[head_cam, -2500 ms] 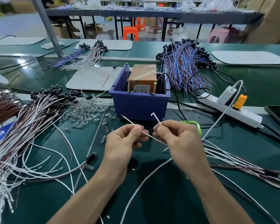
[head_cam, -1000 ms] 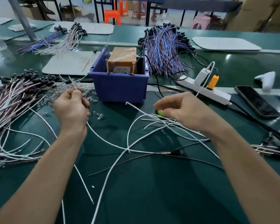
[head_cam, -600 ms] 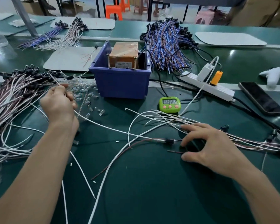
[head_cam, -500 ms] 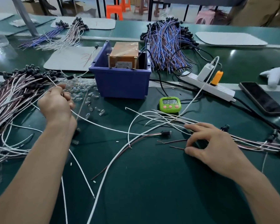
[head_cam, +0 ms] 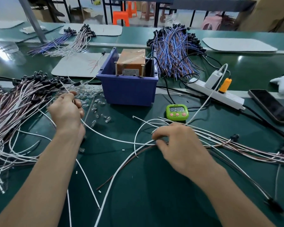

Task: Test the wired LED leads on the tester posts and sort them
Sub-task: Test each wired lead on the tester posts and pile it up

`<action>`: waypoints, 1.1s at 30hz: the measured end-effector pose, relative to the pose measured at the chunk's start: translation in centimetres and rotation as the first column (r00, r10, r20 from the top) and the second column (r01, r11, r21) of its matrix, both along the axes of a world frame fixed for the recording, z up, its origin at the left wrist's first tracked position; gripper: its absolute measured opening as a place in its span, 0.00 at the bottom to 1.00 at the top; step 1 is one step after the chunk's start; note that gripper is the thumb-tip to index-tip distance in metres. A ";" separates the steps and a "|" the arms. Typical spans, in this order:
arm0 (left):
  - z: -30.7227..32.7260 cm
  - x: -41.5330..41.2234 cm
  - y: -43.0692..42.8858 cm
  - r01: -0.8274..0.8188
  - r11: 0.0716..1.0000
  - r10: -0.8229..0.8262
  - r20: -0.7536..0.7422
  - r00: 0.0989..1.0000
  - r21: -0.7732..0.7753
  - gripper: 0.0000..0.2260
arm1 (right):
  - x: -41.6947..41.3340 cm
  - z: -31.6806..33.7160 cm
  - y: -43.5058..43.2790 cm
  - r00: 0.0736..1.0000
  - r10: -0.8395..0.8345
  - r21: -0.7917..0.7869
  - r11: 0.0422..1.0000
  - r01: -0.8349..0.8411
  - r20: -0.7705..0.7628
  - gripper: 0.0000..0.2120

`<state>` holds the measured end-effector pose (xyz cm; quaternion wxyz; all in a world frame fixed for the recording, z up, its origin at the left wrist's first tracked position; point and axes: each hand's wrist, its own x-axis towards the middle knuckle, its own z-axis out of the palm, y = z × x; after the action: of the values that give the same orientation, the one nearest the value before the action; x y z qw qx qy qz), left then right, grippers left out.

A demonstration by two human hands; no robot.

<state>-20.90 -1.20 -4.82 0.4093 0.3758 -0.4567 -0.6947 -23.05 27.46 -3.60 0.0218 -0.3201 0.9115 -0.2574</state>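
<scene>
My left hand (head_cam: pixel 66 110) is closed on a white wire lead (head_cam: pixel 105 135) that runs from its fingers rightward across the green mat. My right hand (head_cam: pixel 179 146) rests on the mat with thumb and fingers pinched on a brown and white lead (head_cam: pixel 131 158) at the near end of a loose spread of leads (head_cam: pixel 246 146). The blue bin (head_cam: pixel 128 89) behind holds the brown tester box (head_cam: pixel 131 62) with two upright brass posts at its front. A big pile of white and brown leads (head_cam: pixel 15 108) lies to the left.
Clear LED bulbs (head_cam: pixel 95 99) are scattered left of the bin. A green timer (head_cam: pixel 177 112) sits right of it. A power strip (head_cam: pixel 216 94) with plugs and a phone (head_cam: pixel 272 106) lie at right. A blue and brown lead bundle (head_cam: pixel 174 49) lies behind.
My right hand moved left along the mat and closed its fingers on the brown and white lead. My left hand stayed near the bulbs, still holding the white lead.
</scene>
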 end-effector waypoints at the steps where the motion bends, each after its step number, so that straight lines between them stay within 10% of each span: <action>1: -0.1 0.1 -0.1 0.001 1.000 -0.001 -0.006 1.000 -0.002 0.10 | 0.1 0.0 -0.9 0.999 0.048 0.059 0.997 -0.048 0.004 0.07; 13: 0.3 0.2 0.4 0.077 0.997 -0.077 -0.002 0.997 -0.007 0.07 | 0.2 1.6 -0.2 0.992 0.127 0.033 0.991 -0.127 -0.012 0.02; 19: 0.7 0.6 0.8 0.192 0.981 -0.193 -0.028 0.981 -0.036 0.07 | -1.3 5.2 2.1 0.807 0.338 -0.077 0.935 -0.345 0.483 0.04; 24: 0.9 0.7 0.7 0.194 0.981 -0.194 -0.090 0.977 -0.014 0.07 | -3.0 4.8 2.3 0.772 0.355 -0.458 0.884 -0.093 0.528 0.08; 33: 0.9 0.8 2.7 0.379 0.910 -0.385 -0.002 0.923 -0.165 0.13 | -1.9 2.5 1.2 0.702 0.311 -0.449 0.893 0.015 0.641 0.02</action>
<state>-20.09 1.51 -3.89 0.3025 0.2326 -0.5690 -0.7284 -24.99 28.68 -1.14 0.3157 -0.2700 0.7273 -0.5463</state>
